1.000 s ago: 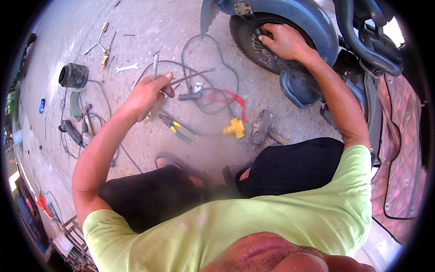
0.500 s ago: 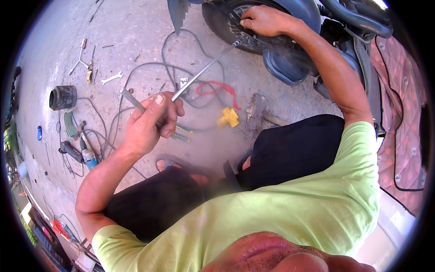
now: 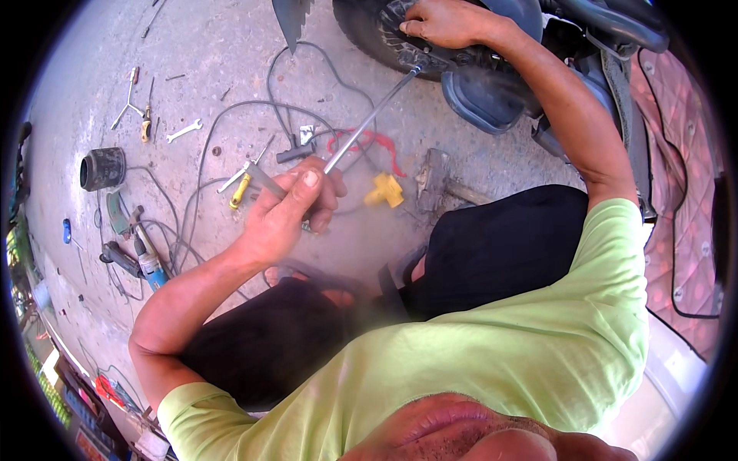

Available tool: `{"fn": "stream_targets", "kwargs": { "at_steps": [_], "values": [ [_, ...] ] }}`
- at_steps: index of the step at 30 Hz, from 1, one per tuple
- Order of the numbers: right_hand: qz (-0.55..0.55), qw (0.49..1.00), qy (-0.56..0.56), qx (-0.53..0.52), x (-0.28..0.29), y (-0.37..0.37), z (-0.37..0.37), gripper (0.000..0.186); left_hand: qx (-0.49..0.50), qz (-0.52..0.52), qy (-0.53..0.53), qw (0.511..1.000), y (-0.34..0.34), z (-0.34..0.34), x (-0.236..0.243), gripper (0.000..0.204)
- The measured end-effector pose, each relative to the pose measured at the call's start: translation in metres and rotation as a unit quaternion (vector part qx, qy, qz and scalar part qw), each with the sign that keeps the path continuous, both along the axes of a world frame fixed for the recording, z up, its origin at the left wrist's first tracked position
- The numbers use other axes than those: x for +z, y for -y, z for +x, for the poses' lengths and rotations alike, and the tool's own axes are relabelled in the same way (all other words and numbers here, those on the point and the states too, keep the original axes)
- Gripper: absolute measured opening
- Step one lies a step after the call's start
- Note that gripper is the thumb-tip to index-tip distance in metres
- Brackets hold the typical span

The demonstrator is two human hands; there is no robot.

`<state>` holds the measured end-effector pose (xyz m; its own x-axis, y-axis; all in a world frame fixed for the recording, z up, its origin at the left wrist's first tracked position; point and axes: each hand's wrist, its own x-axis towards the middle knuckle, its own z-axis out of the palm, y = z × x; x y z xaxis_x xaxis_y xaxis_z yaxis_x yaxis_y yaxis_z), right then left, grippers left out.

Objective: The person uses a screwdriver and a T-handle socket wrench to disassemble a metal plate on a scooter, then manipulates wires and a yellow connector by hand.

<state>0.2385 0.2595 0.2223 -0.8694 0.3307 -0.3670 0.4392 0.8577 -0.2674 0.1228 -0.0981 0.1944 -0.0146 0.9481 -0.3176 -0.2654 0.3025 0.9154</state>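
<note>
Head camera shows, largest first, a blue-grey vehicle [image 3: 478, 106] at the upper right, its wheel [image 3: 357, 31] standing at the top edge. A long metal tool [image 3: 373, 121] slants from near the middle of the view up to that wheel, its far end in front of the wheel's side. A heavy hammer [image 3: 434, 180] lies apart from the tool on the floor [image 3: 231, 69], and a black cylinder [image 3: 103, 169] rests far to the left.

The left hand [image 3: 296, 201] is closed around the near end of the tool, with a grey bar [image 3: 265, 180] sticking out past the thumb. The right hand [image 3: 444, 23] lies over the wheel, fingers partly curled; whether they grip anything cannot be told. Smaller again are a yellow block [image 3: 384, 190] and an open-ended spanner [image 3: 184, 131].

Smallest, the tool's tip [image 3: 417, 70] deserves most care. Whether it is seated cannot be made out, so feeling for a full, square fit before adding force seems wise. A crooked angle could let it slip. The right hand can usefully steady the wheel, provided its fingertips stay clear of the tip.
</note>
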Motion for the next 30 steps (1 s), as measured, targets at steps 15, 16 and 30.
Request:
{"fn": "stream_targets", "kwargs": {
  "at_steps": [15,16,30],
  "values": [
    [-0.004,1.000,-0.001,0.008,0.004,0.001,-0.001,0.040,-0.083,0.053,-0.029,0.995,-0.002,0.010,-0.013,0.056],
    [-0.004,1.000,-0.001,0.009,0.004,0.001,-0.001,0.040,-0.093,0.060,-0.043,0.993,-0.002,0.015,-0.016,0.047],
    [-0.018,0.998,-0.045,0.026,-0.005,-0.001,0.007,0.036,-0.379,-0.045,-0.392,0.837,-0.040,0.067,-0.029,0.037]
  ]
}}
